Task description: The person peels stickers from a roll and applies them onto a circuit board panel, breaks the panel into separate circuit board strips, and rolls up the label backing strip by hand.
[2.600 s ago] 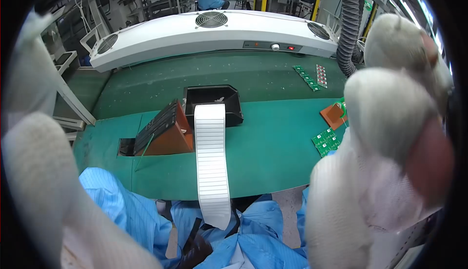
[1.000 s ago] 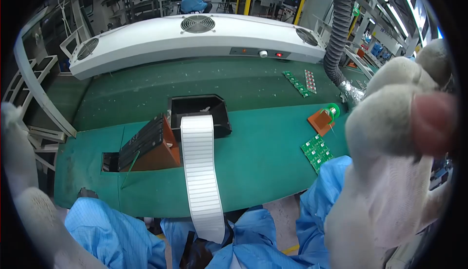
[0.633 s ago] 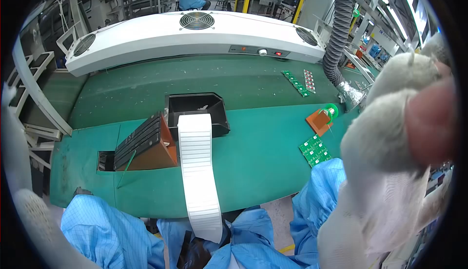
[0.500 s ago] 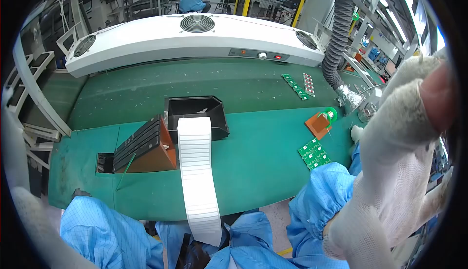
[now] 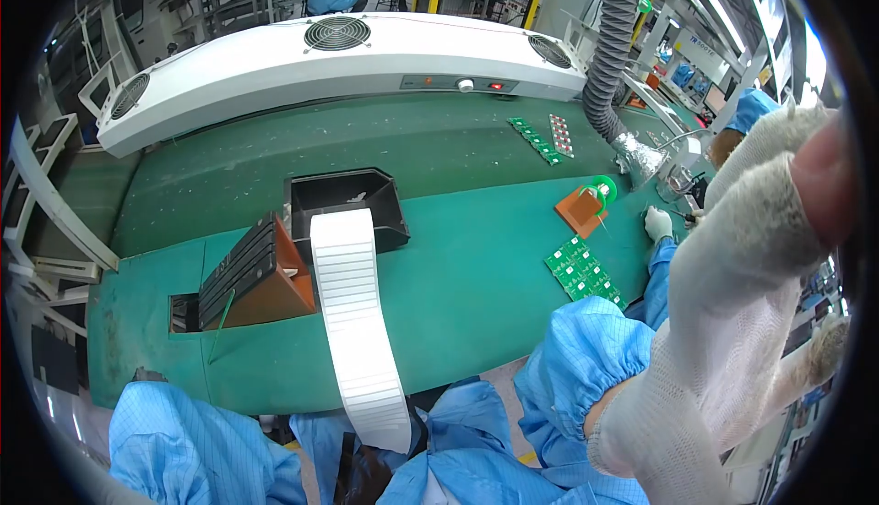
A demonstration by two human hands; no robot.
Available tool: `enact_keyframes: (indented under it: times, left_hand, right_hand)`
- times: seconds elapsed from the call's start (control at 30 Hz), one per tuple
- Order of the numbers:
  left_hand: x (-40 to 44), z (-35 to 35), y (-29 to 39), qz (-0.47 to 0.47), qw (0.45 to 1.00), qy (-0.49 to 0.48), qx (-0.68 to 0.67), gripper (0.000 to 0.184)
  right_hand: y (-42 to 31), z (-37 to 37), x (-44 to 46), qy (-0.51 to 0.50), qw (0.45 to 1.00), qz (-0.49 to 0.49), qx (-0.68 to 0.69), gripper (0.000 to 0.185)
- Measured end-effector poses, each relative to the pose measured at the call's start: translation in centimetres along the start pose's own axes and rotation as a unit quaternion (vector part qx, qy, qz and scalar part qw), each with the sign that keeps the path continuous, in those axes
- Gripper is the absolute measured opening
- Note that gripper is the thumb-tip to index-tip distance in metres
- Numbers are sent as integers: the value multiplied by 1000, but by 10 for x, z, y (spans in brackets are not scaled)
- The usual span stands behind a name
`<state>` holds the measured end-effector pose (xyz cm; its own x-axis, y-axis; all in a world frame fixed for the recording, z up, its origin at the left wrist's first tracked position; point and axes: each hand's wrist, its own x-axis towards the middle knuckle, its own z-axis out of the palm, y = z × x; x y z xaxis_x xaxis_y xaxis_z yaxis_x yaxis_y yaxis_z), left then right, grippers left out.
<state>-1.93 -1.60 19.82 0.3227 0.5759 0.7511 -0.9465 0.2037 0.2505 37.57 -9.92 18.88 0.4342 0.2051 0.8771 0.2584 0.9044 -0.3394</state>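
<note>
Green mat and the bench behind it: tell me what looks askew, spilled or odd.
The white strip runs out past the front edge of the green mat, leaving its end where it might snag. The darker bench surface behind looks speckled with something pale, too small to identify. Nothing looks clearly broken.

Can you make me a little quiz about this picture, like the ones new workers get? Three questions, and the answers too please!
1. Pick one: what colour is the glove on the big right hand in front?
A) black
B) white
C) blue

2. True or false: in the picture, the black bin is further left than the green spool.

3. Count: how many round fan grilles can you see on the long white machine?

Key: 1. B, white. 2. True. 3. Three.
</note>
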Motion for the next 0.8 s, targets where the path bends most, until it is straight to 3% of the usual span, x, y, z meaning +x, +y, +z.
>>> enact_keyframes:
  times: [0.23,0.47,0.8]
  left_hand:
    - [-1,4,5,7,1000,1,6,12]
    - [-5,4,7,10,1000,4,8,14]
    - [-6,10,8,2,1000,9,9,16]
  right_hand:
    - [-17,22,-20,-16,998,-35,54,23]
    - [-43,80,-65,-56,971,-157,173,25]
    - [-50,117,-60,-76,938,-258,220,27]
